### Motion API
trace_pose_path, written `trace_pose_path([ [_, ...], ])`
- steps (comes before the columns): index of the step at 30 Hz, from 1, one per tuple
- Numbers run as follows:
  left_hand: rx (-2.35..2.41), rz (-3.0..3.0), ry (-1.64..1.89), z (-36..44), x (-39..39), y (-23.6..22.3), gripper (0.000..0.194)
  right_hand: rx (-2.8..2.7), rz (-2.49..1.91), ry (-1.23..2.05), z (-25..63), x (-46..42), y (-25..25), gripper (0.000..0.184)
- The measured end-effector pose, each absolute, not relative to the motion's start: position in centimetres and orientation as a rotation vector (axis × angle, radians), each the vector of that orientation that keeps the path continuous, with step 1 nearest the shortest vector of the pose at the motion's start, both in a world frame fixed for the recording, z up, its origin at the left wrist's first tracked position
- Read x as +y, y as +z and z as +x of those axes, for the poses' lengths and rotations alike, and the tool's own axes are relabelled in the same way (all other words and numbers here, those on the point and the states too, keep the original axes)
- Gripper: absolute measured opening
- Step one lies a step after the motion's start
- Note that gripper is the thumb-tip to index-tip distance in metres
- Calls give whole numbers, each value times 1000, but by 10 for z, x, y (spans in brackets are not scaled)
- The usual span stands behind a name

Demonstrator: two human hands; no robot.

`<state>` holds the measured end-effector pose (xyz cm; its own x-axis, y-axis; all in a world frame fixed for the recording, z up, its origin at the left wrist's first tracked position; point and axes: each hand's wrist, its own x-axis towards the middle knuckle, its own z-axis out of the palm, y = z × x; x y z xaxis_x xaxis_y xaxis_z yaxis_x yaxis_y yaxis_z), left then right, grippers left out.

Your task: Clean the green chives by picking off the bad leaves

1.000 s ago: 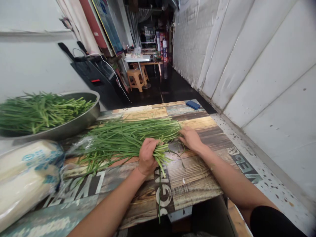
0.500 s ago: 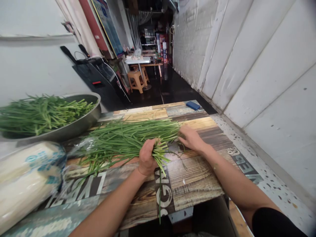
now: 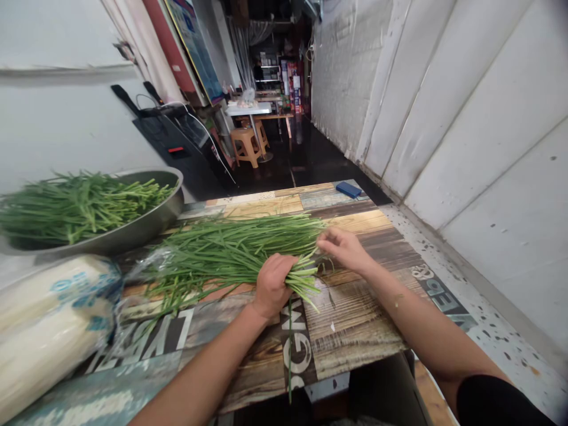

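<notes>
A pile of long green garlic chives (image 3: 231,236) lies across the table, pale stem ends toward the right. My left hand (image 3: 274,284) is wrapped round a bunch of them, whose cut stem ends (image 3: 304,278) stick out past the thumb. Just right of that bunch, my right hand (image 3: 344,245) has thumb and forefinger pinched together at the end of a chive stalk. The rest of the pile's stems end close behind its fingertips. Thin loose scraps (image 3: 327,266) lie beneath the right hand.
At the left, a metal basin (image 3: 153,219) holds more chives. A plastic-wrapped white package (image 3: 53,325) sits in front of it. A small blue box (image 3: 348,189) rests near the far edge of the wood-patterned table (image 3: 355,319). A white wall runs along the right.
My left hand has shifted slightly right with its bunch, and the stem ends now point more to the right. My right hand has turned a little, its fingertips meeting nearer the bunch.
</notes>
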<state>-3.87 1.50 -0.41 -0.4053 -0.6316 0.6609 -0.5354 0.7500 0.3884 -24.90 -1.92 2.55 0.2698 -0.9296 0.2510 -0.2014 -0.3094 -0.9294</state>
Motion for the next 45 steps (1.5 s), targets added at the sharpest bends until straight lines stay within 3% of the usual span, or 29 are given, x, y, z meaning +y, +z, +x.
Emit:
trace_pose_path([
  [4,-2102,869,-140,-39,15,-5,16,1257,-1638,-1155,-255,-24,25,31],
  [9,-2109,869,-138,-39,14,-7,16,1411,-1856,-758,-252,-17,31,61],
  [12,-2121,879,-144,-39,13,-7,16,1292,-1967,-650,-242,-12,28,54],
  [17,-2201,917,-174,-41,13,-5,18,1081,-1790,-674,-231,-11,23,44],
  [22,-2176,902,-147,-41,15,-2,16,1089,-1695,-715,-234,-12,26,45],
  [28,-2118,947,-118,-37,14,-4,13,1322,-1409,-1141,-268,-32,29,50],
  [33,-1983,872,-78,-34,12,-7,15,1510,-2058,-864,-275,-40,14,48],
  [37,-1901,904,-46,-34,10,-10,12,1414,-2675,-670,-258,-37,-5,18],
  [41,-1903,993,-47,-35,10,-15,9,1488,-2849,-613,-251,-39,-9,19],
  [45,-1780,974,-58,-34,7,-18,12,1326,-2734,-812,-258,-40,1,21],
])
